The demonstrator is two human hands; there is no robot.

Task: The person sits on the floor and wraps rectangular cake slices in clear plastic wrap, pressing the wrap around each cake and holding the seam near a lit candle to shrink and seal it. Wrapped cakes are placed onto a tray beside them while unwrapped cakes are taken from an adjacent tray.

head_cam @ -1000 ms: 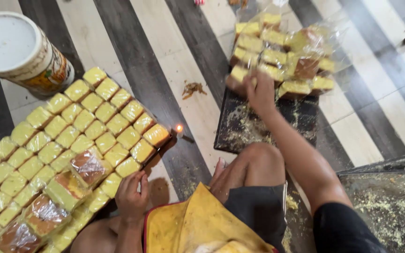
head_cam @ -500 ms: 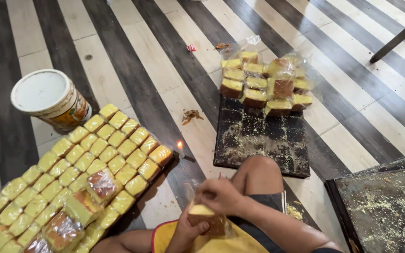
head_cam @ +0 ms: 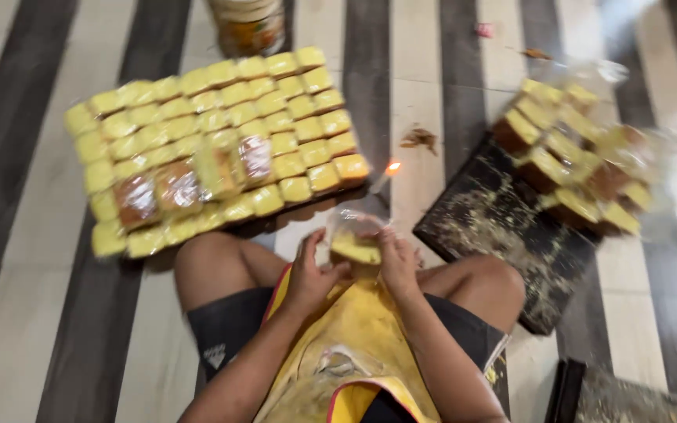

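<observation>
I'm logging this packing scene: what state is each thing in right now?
Cake slice: in a clear bag, held by both hands.
Left hand: gripping the bag.
Right hand: gripping the bag.
Candle: lit.
Left tray: full of wrapped slices.
Dark tray: crumb-covered, slices at its far end.
Tub: upright.

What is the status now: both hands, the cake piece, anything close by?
Left hand and right hand: both hold cake piece in clear bag over lap. Lit candle flame just ahead. Tray of wrapped cakes front-left, crumb-covered tray right.

Bare arms and knees, black shorts, yellow red-edged apron.
</observation>
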